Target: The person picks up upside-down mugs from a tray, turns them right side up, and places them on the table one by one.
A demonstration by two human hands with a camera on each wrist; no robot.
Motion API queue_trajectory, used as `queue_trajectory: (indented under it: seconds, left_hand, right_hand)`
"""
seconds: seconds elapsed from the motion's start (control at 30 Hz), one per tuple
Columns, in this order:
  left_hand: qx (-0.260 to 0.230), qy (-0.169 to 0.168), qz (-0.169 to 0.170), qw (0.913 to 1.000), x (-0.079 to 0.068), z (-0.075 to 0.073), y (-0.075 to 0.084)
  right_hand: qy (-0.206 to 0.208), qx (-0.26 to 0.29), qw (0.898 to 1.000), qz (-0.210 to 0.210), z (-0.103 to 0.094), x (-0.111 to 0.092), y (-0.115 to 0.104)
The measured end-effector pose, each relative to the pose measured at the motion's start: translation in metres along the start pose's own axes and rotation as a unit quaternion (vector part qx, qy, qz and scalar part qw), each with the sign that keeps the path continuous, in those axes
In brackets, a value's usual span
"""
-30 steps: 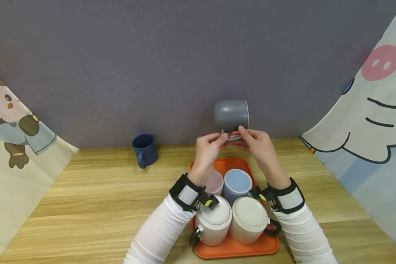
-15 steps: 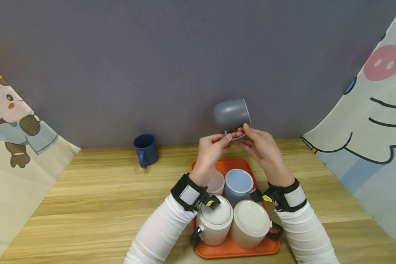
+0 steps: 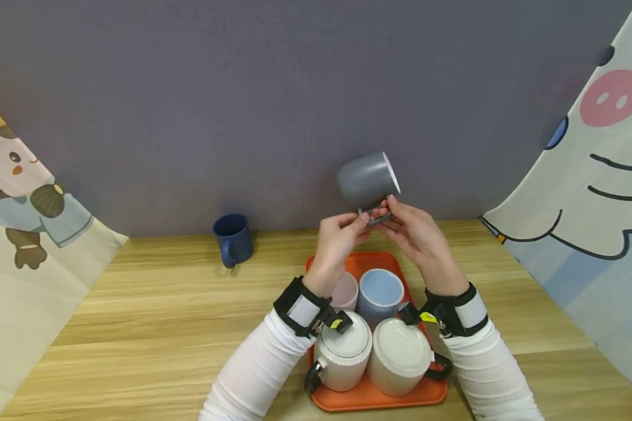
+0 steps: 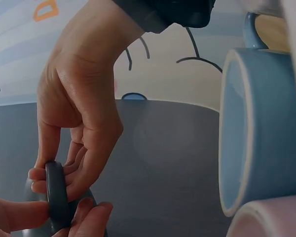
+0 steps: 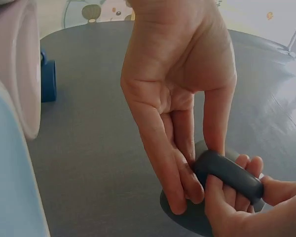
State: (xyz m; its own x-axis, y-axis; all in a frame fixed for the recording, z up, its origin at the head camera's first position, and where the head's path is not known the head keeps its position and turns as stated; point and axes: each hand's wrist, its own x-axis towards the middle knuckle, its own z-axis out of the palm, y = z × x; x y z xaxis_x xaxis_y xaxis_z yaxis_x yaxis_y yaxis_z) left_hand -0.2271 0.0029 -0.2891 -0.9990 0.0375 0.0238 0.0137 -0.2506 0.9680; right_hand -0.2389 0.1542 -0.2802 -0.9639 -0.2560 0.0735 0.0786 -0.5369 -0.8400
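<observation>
A grey mug (image 3: 366, 180) hangs tilted above the tray's far end, its mouth facing right and slightly up. My left hand (image 3: 335, 242) pinches its handle near the base end between thumb and fingers. My right hand (image 3: 423, 242) holds the same handle near the rim, thumb on top. In the left wrist view the dark handle (image 4: 56, 192) shows between both hands' fingertips. The right wrist view shows the mug body (image 5: 187, 217) partly hidden behind the hands.
Below my hands lies an orange tray (image 3: 379, 400). It bears a pink mug (image 3: 344, 290), a blue mug (image 3: 381, 289) and two upside-down white mugs (image 3: 346, 345) with black handles. A navy mug (image 3: 233, 237) stands at the back left, near the grey partition (image 3: 295, 105).
The grey mug has tipped from level so that its mouth now points somewhat upward. Both hands have shifted slightly right and still hold the handle.
</observation>
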Motion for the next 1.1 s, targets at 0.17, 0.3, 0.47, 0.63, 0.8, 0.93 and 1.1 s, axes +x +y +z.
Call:
queue_trajectory:
  seconds: [0.17, 0.3, 0.47, 0.63, 0.8, 0.93, 1.1]
  left_hand:
    - [0.034, -0.038, 0.008, 0.9987, -0.003, -0.004, 0.004]
    - [0.087, -0.053, 0.051, 0.9934, -0.009, -0.016, 0.009]
    - [0.126, -0.009, 0.128, 0.9836, -0.015, -0.04, 0.014]
    - [0.166, 0.046, 0.198, 0.9649, -0.017, -0.062, 0.01]
    - [0.258, 0.113, 0.273, 0.9201, -0.017, -0.086, -0.004]
    - [0.323, 0.164, 0.312, 0.8781, -0.018, -0.104, -0.015]
    - [0.366, 0.184, 0.326, 0.852, -0.02, -0.116, -0.02]
  right_hand:
    - [-0.013, 0.02, 1.0, -0.002, 0.0, -0.003, -0.001]
    - [-0.022, 0.034, 0.999, -0.009, 0.002, -0.005, -0.004]
    - [-0.025, 0.05, 0.998, -0.005, 0.002, -0.007, -0.006]
    - [-0.021, 0.057, 0.998, 0.002, 0.008, -0.001, -0.01]
    - [-0.022, 0.019, 0.999, 0.013, 0.021, 0.009, -0.01]
    - [-0.023, 0.015, 0.999, 0.035, 0.032, 0.017, -0.009]
    - [0.0, -0.009, 0.999, 0.047, 0.042, 0.025, -0.005]
